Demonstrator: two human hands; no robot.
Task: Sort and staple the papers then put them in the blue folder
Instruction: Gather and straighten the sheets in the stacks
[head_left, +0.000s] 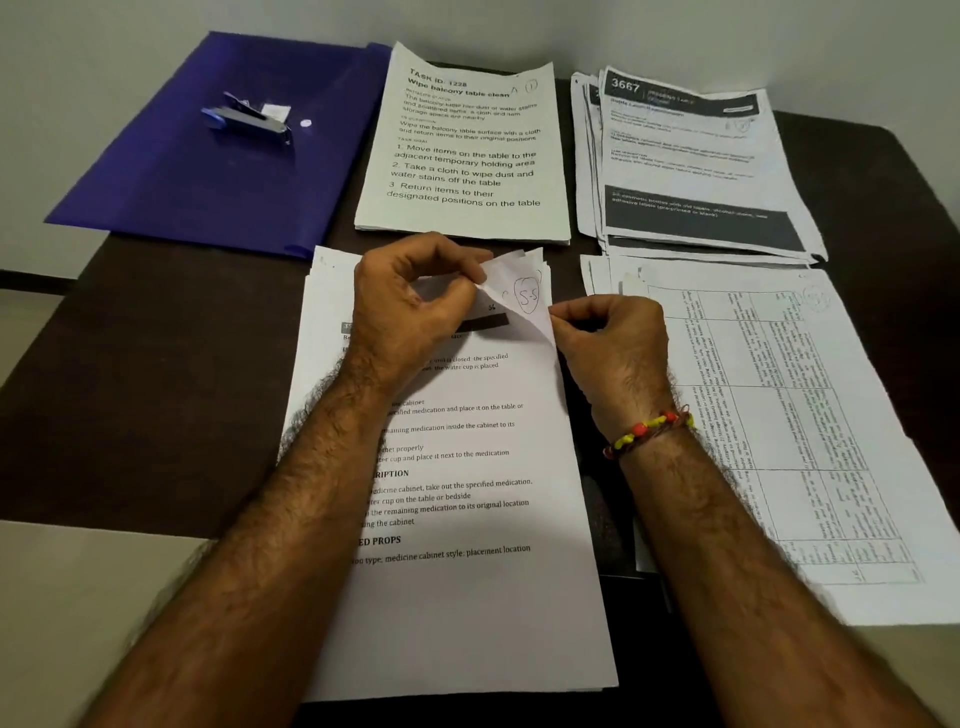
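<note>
At the far left of the dark table (156, 322) lies the blue folder (208, 171), flat and closed, with a stapler (248, 120) resting on top of it. Just right of the folder sits a paper stack headed "Wipe balcony table clean" (465, 150). In front of it, nearest the person, is the medication stack (457, 493); its top right corner (522, 291) is bent up, showing a handwritten circled mark. The left hand (410, 301) has its grip curled, thumb and fingers pinching that raised corner from the left. The right hand (613, 338), with a beaded bracelet (647, 431) on the wrist, pinches the same corner's lower edge from the right. Farther right, a fanned stack marked "3667" (691, 161) lies at the back, and a sheet of tables (779, 415) lies in front of it.
</note>
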